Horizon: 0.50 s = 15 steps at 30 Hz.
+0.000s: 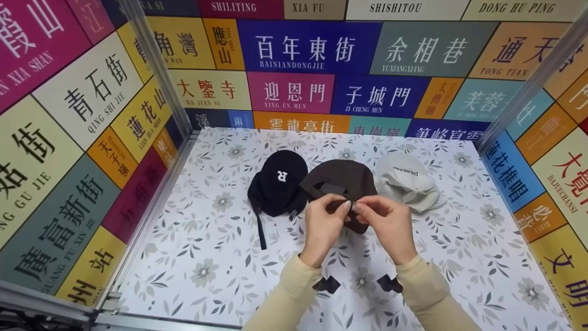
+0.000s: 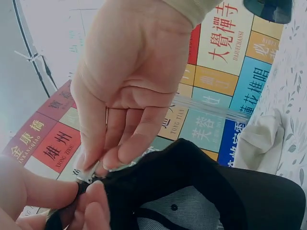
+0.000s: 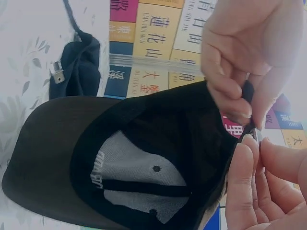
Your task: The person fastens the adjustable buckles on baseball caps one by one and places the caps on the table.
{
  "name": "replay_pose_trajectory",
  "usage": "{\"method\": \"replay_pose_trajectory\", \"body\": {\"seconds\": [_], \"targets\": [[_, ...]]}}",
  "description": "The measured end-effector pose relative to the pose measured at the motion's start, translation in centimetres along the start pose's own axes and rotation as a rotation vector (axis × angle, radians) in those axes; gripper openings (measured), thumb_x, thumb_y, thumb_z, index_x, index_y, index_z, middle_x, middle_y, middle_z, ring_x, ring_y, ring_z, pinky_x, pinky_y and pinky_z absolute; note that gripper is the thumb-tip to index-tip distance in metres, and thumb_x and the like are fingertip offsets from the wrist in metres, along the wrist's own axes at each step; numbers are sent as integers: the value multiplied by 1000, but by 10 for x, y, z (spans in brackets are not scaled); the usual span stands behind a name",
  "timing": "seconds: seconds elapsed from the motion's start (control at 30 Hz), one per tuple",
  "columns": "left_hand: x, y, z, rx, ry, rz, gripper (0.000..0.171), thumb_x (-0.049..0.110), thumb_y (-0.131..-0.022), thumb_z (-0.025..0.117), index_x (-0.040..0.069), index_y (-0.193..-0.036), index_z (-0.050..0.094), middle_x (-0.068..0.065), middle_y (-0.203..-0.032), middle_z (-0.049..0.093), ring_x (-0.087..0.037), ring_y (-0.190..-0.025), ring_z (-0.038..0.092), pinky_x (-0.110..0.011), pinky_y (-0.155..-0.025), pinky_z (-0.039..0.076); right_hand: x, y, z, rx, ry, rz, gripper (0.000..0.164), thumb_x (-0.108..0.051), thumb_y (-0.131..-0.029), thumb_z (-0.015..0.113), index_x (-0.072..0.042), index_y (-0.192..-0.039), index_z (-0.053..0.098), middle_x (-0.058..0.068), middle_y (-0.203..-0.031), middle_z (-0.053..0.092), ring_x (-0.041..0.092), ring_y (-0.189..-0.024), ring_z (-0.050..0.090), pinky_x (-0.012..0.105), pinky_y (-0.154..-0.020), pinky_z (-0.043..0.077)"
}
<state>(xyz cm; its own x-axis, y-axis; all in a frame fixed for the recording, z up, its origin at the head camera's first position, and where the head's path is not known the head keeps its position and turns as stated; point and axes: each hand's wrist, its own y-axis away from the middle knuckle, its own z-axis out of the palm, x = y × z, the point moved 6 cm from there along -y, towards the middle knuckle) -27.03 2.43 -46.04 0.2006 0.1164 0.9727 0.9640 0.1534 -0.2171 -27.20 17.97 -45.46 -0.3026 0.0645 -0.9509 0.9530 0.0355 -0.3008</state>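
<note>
A dark brown baseball cap [image 1: 342,177] is between my hands, its inside with a grey lining panel [image 3: 139,172] facing the right wrist view. My left hand [image 1: 324,225] pinches the cap's dark back strap [image 3: 247,91]. Thumb and fingers of my right hand [image 1: 390,225] pinch the strap at a small metal buckle [image 2: 86,175]. The fingertips of both hands nearly meet there and partly hide the buckle. How far the strap runs through it cannot be told.
A navy cap [image 1: 280,179] with a white letter lies to the left, its strap [image 1: 259,230] trailing loose over the table [image 1: 206,243]. To the right lies a crumpled off-white cap [image 1: 406,184]. Walls [image 1: 303,46] covered in coloured street-name signs enclose the table on several sides.
</note>
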Motion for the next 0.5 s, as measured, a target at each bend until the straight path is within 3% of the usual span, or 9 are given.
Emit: {"method": "replay_pose_trajectory", "body": {"seconds": [0.03,0.1,0.17,0.23,0.27,0.33,0.43,0.5], "targets": [[2,0,-1,-10,-17,16,11,14,-79,70,15,-90,68,4,-76,64,-13,-53,62,-25,-49,50,4,-1,-1,0,-15,16,17,-13,-78,70,-2,-91,68,19,-82,65,33,-66,63,37,-60,52],[9,0,-5,-18,-163,94,23,19,-81,68,20,-103,65,4,-73,63,-11,-51,58,-25,-48,47,10,-2,-3,-10,-42,47,18,-14,-79,70,-2,-92,67,20,-84,64,34,-67,63,38,-61,52],[22,5,-12,19,-389,228,32,23,-81,67,24,-113,61,5,-71,62,-12,-49,55,-27,-44,43,13,-2,-4,-31,-49,71,19,-16,-80,69,-3,-93,67,21,-86,64,35,-69,62,39,-62,52],[38,11,-21,96,-647,369,38,29,-80,67,27,-118,59,4,-73,59,-14,-51,52,-30,-44,40,12,-1,-4,-58,-37,82,20,-17,-81,68,-3,-95,66,21,-87,64,35,-70,62,40,-63,52],[46,13,-24,123,-750,434,39,30,-80,68,27,-118,59,2,-78,59,-18,-59,53,-32,-49,40,10,0,-4,-72,-22,80,20,-18,-82,67,-3,-95,66,20,-87,64,34,-71,62,39,-63,52],[58,13,-25,106,-867,541,37,31,-79,68,23,-114,62,-5,-101,57,-28,-85,55,-38,-61,44,0,1,-5,-95,11,73,19,-17,-83,66,-3,-95,65,19,-86,64,34,-72,62,39,-62,52],[65,1,-14,-74,-935,675,29,30,-81,66,19,-108,65,-8,-122,49,-30,-111,41,-42,-77,41,-20,0,-7,-122,52,36,18,-15,-84,64,0,-95,64,20,-85,63,35,-72,62,39,-60,52],[62,-9,-4,-227,-905,723,20,27,-84,63,18,-101,67,-3,-117,54,-25,-110,42,-38,-80,39,-33,-2,-7,-131,77,14,17,-12,-84,64,2,-93,63,21,-84,63,36,-71,62,40,-59,52]]}}
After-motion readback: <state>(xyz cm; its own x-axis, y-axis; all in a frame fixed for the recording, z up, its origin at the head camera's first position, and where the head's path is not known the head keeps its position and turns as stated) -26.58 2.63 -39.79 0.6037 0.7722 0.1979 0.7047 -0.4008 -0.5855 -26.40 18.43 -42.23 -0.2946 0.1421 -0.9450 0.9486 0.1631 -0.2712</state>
